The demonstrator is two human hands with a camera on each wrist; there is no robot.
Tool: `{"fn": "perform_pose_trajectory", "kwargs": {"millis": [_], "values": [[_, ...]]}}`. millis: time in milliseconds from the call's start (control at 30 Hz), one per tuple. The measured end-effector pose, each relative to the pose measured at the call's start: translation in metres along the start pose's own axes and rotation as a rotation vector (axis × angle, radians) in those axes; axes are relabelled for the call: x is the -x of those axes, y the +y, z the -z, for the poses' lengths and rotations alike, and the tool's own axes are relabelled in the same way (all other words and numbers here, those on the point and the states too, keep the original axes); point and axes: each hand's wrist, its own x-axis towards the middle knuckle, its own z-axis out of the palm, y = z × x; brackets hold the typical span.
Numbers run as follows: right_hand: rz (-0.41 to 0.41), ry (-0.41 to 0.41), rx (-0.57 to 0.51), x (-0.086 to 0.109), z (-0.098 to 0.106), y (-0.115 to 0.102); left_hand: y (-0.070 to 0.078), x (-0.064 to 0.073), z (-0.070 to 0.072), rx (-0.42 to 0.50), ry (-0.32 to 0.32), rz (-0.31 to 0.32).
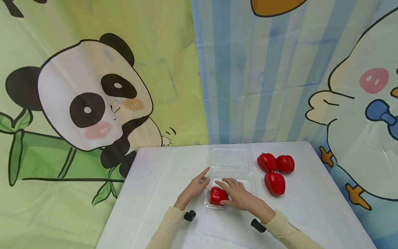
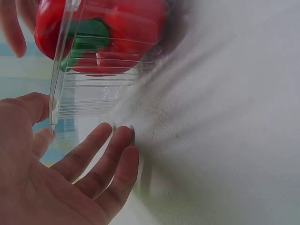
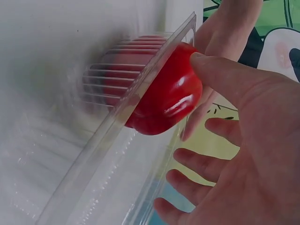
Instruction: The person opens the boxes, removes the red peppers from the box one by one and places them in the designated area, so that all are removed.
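A red bell pepper [image 1: 218, 196] lies in the near left part of a clear hinged plastic box [image 1: 250, 183], whose lid [image 1: 230, 157] is laid back. My right hand [image 1: 240, 199] is over the box, fingers spread. In the right wrist view its thumb [image 3: 220, 75] reaches the pepper's skin, while the other fingers stay loosely extended. At the box's left side is my left hand [image 1: 195, 188]. The left wrist view shows its thumb [image 2: 35, 105] against the rim and three fingers extended below. The pepper's green stem [image 2: 91, 40] shows through the ribbed wall.
Three more red bell peppers, at the back left [image 1: 266, 162], back right [image 1: 285, 164] and front [image 1: 275, 184], sit together right of the box on the white table [image 1: 164, 173]. Printed cloths with a panda [image 1: 93, 86] and a white bird [image 1: 357, 138] hang behind.
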Motion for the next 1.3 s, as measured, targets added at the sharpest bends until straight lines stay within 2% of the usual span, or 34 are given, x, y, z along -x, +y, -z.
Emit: {"fn": "perform_pose_trajectory", "kwargs": {"millis": [300, 567, 800, 1300], "values": [[0.100, -0.073, 0.021, -0.008, -0.002, -0.005, 0.001, 0.001, 0.002, -0.002, -0.012, 0.001], [0.210, -0.104, 0.054, -0.012, -0.002, -0.007, 0.000, 0.002, 0.002, -0.025, 0.001, -0.047], [0.191, -0.144, 0.073, -0.016, -0.006, -0.005, 0.002, 0.003, 0.001, 0.005, -0.006, 0.020], [0.186, -0.137, 0.115, -0.018, -0.009, -0.002, 0.002, 0.001, 0.001, 0.009, -0.014, 0.007]]}}
